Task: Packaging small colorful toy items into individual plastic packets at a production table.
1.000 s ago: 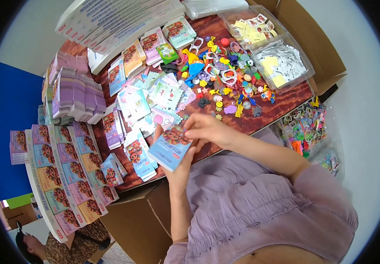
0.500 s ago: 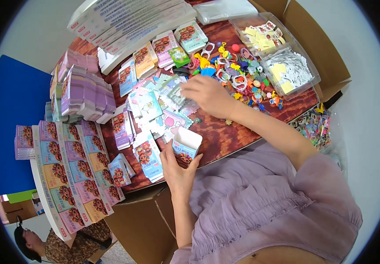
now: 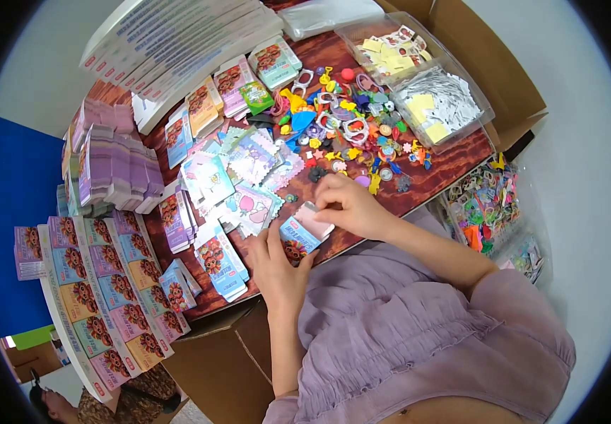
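My left hand (image 3: 277, 272) is closed round a small blue cardboard box (image 3: 298, 239) with a printed cartoon character, held near the table's front edge. The box's top end stands open and its pale pinkish inside shows. My right hand (image 3: 351, 208) is at that open end with fingers pinched together; what they hold, if anything, is hidden. Just beyond the box lies a loose pile of pastel wavy-edged cards (image 3: 252, 159). To the left of my left hand lies a stack of flat blue boxes (image 3: 220, 263).
Colourful small trinkets (image 3: 358, 127) spread across the table's far middle. Clear plastic trays (image 3: 447, 106) of slips stand at the right. Stacked purple boxes (image 3: 118, 166) and a display of boxes (image 3: 107, 297) are at the left. A bag of trinkets (image 3: 485, 212) hangs beside the table's right edge.
My right hand has moved from the card pile down to the open end of the blue box. The box has tilted in my left hand, and the whole view has shifted slightly.
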The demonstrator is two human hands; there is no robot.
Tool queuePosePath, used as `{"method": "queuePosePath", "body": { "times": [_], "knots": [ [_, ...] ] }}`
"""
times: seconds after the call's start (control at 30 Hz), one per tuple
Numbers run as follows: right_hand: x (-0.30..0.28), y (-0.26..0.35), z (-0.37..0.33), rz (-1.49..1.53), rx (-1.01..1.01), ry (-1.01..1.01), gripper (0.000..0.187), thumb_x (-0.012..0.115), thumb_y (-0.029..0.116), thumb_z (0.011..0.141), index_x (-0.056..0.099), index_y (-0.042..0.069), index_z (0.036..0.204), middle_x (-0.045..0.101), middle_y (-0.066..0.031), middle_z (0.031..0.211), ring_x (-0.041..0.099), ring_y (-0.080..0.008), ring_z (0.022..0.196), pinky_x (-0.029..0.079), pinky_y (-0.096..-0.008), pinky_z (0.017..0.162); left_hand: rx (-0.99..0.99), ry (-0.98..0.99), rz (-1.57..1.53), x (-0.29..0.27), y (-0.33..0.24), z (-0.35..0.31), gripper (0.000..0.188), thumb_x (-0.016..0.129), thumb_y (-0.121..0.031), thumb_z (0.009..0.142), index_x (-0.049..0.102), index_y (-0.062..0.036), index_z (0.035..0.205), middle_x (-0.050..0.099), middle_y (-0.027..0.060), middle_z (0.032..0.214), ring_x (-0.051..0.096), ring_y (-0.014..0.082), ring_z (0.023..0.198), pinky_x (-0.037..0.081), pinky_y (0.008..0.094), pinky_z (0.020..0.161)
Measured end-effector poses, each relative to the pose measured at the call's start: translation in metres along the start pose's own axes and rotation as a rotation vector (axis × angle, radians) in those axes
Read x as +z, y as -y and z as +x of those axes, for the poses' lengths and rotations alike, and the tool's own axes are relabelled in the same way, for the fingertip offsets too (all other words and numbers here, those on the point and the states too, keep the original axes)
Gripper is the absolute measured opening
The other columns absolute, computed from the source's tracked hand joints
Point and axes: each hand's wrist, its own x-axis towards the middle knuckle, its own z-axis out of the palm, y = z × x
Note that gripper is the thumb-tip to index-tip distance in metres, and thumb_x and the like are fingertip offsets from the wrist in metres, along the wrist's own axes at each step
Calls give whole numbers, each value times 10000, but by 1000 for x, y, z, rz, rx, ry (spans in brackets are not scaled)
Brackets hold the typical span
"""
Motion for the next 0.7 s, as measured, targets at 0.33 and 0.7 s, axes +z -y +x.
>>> {"method": "queuePosePath", "body": {
  "times": [0.33, 0.7],
  "knots": [
    [-42, 8, 12, -102, -98, -35, 145, 667, 174, 882, 704, 39, 922, 648, -90, 1113, 612, -275, 1035, 468, -358, 921, -11, 36, -133, 3, -8, -5, 769, 859, -151, 675, 470, -22, 1326, 505, 187, 1286, 498, 379, 1202, 441, 443, 978],
    [-93, -18, 33, -591, -30, -253, 173, 732, 119, 770, 576, 45, 778, 588, -66, 1015, 569, -260, 993, 471, -356, 814, -18, 7, -120, 4, -2, -4, 790, 860, -224, 685, 473, -32, 1347, 517, 178, 1249, 512, 363, 1176, 450, 450, 954]
  ]
}}
